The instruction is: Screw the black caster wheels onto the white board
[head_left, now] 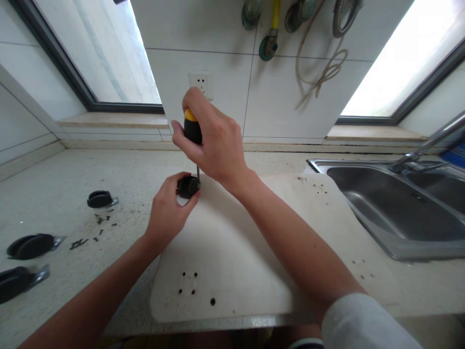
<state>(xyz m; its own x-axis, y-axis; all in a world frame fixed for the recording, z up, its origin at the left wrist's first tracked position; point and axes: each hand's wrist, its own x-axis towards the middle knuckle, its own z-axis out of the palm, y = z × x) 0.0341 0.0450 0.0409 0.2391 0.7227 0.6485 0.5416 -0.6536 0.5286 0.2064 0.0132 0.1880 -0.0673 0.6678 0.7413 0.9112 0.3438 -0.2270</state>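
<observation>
— What have your hands got?

— Your right hand (214, 145) is wrapped tight around the black-and-yellow handle of a screwdriver (192, 128), held upright with its thin shaft pointing straight down. Your left hand (169, 213) is pinching a black caster wheel (188, 186) between thumb and fingers, pressing it onto the far left corner of the white board (232, 252).

— And the tip?

— It meets the caster right beside your left thumb; the screw itself is too small to tell.

— What else is on your counter (109, 169)?

— Three more black casters (100, 199) lie well to your left, with loose dark screws (98, 228) scattered between them. The steel sink (399, 213) sits to your right, just beside the board's edge.
</observation>
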